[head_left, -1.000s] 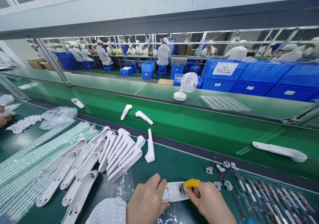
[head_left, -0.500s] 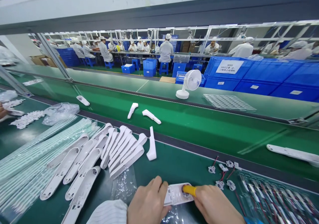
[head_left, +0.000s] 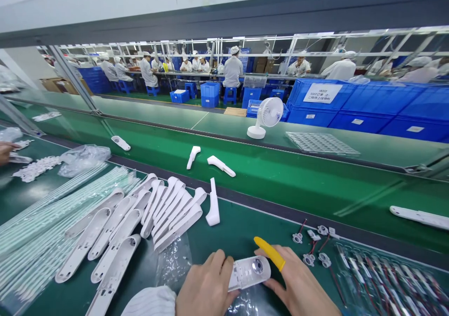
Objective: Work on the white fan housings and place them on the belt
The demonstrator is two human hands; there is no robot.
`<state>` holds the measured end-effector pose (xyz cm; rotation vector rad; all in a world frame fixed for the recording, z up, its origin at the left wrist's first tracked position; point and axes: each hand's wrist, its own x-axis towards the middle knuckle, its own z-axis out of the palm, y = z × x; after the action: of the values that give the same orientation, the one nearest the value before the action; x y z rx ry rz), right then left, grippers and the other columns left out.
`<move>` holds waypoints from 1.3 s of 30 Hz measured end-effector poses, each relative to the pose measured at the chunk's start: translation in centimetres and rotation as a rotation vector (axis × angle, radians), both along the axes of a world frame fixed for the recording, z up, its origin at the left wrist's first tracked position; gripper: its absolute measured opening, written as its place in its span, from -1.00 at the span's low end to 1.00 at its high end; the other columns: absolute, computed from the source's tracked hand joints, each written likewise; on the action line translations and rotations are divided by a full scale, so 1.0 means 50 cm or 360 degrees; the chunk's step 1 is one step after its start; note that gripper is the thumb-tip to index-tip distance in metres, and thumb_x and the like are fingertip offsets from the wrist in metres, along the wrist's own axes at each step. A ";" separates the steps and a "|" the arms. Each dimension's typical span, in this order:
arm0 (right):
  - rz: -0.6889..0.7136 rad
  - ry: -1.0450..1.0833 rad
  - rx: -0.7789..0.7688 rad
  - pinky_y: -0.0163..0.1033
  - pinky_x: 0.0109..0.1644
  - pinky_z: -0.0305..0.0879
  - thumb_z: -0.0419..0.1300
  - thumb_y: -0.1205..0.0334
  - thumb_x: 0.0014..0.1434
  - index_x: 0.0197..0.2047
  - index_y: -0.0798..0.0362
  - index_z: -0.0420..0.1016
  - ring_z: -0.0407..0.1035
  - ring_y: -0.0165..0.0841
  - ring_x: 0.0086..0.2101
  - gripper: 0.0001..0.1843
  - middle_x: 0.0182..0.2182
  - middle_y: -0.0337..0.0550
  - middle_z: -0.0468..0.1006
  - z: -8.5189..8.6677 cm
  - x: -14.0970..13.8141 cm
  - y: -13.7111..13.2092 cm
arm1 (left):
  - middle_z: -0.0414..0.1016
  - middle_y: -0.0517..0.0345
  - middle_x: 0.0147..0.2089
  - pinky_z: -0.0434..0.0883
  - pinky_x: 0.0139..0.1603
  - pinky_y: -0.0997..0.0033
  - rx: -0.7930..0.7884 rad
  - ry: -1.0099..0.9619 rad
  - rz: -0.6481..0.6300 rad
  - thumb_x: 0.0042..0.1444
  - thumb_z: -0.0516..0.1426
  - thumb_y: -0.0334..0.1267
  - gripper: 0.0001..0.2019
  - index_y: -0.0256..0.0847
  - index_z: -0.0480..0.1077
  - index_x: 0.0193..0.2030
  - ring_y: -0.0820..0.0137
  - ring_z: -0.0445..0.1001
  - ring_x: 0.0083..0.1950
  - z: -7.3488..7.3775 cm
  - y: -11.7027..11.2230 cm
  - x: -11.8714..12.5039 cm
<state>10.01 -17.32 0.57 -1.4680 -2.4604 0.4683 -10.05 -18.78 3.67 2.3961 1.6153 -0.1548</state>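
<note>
Single view from the head, tilted forward and down over the bench (head_left: 242,222). Close to both hands at 6 o'clock, bottom edge. Facing across the green belt (head_left: 280,175) toward 12 o'clock, distant workers (head_left: 232,70) beyond. No second view.

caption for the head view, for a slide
Both hands, left and right, hold a white shell beside rows of shells.
</note>
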 end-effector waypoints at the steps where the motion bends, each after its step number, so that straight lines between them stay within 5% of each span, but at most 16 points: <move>1: 0.0003 0.0009 -0.0003 -0.18 -0.14 0.34 0.10 0.32 0.02 -0.07 0.01 0.36 0.37 -0.26 -0.20 -0.65 -0.19 -0.09 0.48 -0.002 0.001 0.006 | 0.42 0.09 -0.12 0.48 -0.37 0.36 0.0019 -0.0024 0.0035 -0.04 0.16 -0.40 -0.56 -0.14 0.25 0.03 0.24 0.45 -0.18 -0.001 0.000 -0.003; 5: -0.0225 -0.0277 0.0077 -0.17 -0.12 0.29 0.08 0.29 0.05 -0.01 0.05 0.31 0.36 -0.24 -0.19 -0.62 -0.19 -0.08 0.47 0.007 0.034 0.085 | 0.27 -0.04 0.09 0.42 -0.11 0.23 0.0127 -0.0125 0.0237 -0.11 0.20 -0.46 -0.31 -0.22 0.04 0.18 0.16 0.31 0.03 -0.005 0.002 -0.027; 11: -0.0628 -0.0616 0.0079 -0.17 -0.27 0.23 0.05 0.32 0.06 -0.09 0.18 0.37 0.41 -0.14 -0.31 -0.68 -0.36 0.03 0.51 0.029 0.126 0.255 | 0.33 0.08 -0.04 0.33 -0.04 0.21 -0.0195 -0.0338 0.0294 -0.18 0.28 -0.41 -0.48 -0.21 0.28 -0.02 0.22 0.30 -0.03 -0.022 0.000 -0.066; 16: -0.0721 -0.0704 0.0049 -0.11 -0.27 0.21 0.07 0.37 0.02 -0.17 0.23 0.42 0.40 -0.08 -0.30 -0.73 -0.36 0.12 0.52 0.017 0.166 0.294 | 0.33 0.11 -0.05 0.25 0.00 0.19 -0.0202 -0.0402 0.0339 -0.26 0.34 -0.28 -0.41 -0.19 0.30 -0.02 0.21 0.26 -0.02 -0.042 -0.008 -0.061; 21: -0.0737 -0.0596 0.0192 0.04 -0.13 0.19 0.06 0.42 -0.01 -0.03 0.29 0.31 0.28 0.03 -0.10 -0.59 -0.11 0.25 0.40 0.031 0.143 0.259 | 0.37 0.17 -0.11 0.21 0.00 0.20 -0.0105 -0.0461 0.0301 -0.19 0.31 -0.24 -0.54 -0.14 0.34 -0.09 0.25 0.29 -0.07 -0.059 -0.013 -0.041; 24: -0.0596 -0.0434 0.0186 -0.07 -0.04 0.21 0.05 0.32 0.08 -0.01 0.19 0.32 0.31 -0.12 -0.10 -0.63 -0.10 0.09 0.42 0.040 0.085 0.193 | 0.39 0.21 -0.17 0.24 -0.05 0.26 -0.0098 -0.0442 0.0293 -0.16 0.29 -0.34 -0.66 -0.14 0.37 -0.19 0.29 0.31 -0.11 -0.065 -0.012 -0.030; 26: -0.0345 -0.0246 0.0052 -0.24 -0.03 0.25 0.06 0.28 0.10 -0.09 0.02 0.39 0.35 -0.29 -0.13 -0.72 -0.15 -0.15 0.48 0.036 0.037 0.134 | 0.39 0.24 -0.18 0.26 -0.10 0.32 -0.0151 -0.0445 0.0341 -0.15 0.28 -0.41 -0.68 -0.12 0.38 -0.22 0.31 0.31 -0.13 -0.065 -0.011 -0.025; 29: -0.0071 0.0242 -0.0326 -0.20 -0.03 0.25 0.03 0.26 0.09 -0.16 0.01 0.43 0.35 -0.29 -0.15 -0.75 -0.18 -0.14 0.49 0.021 -0.027 0.052 | 0.37 0.28 -0.15 0.28 -0.11 0.36 -0.0265 -0.0501 0.0401 -0.15 0.26 -0.44 -0.66 -0.07 0.36 -0.19 0.33 0.30 -0.14 -0.059 -0.007 -0.022; 34: -0.0324 0.0616 -0.0892 -0.25 -0.23 0.29 0.01 0.24 0.05 -0.39 0.06 0.43 0.39 -0.31 -0.35 -0.81 -0.41 -0.14 0.52 0.000 -0.067 0.002 | 0.36 0.26 -0.15 0.29 -0.11 0.32 -0.0309 -0.0579 0.0431 -0.16 0.26 -0.42 -0.63 -0.07 0.35 -0.17 0.33 0.30 -0.16 -0.047 0.001 -0.026; 39: -0.0344 0.0965 -0.1073 -0.32 -0.35 0.25 0.03 0.28 -0.02 -0.53 0.07 0.36 0.34 -0.37 -0.46 -0.86 -0.56 -0.22 0.45 -0.001 -0.043 0.013 | 0.42 0.25 -0.26 0.29 -0.12 0.31 -0.0394 -0.0737 0.0489 -0.18 0.29 -0.27 -0.63 -0.14 0.36 -0.17 0.33 0.31 -0.19 -0.033 0.017 -0.050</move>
<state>7.87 -16.68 0.51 -1.4715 -1.7072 1.5351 -12.55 -17.92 2.02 1.8035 1.5993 0.2275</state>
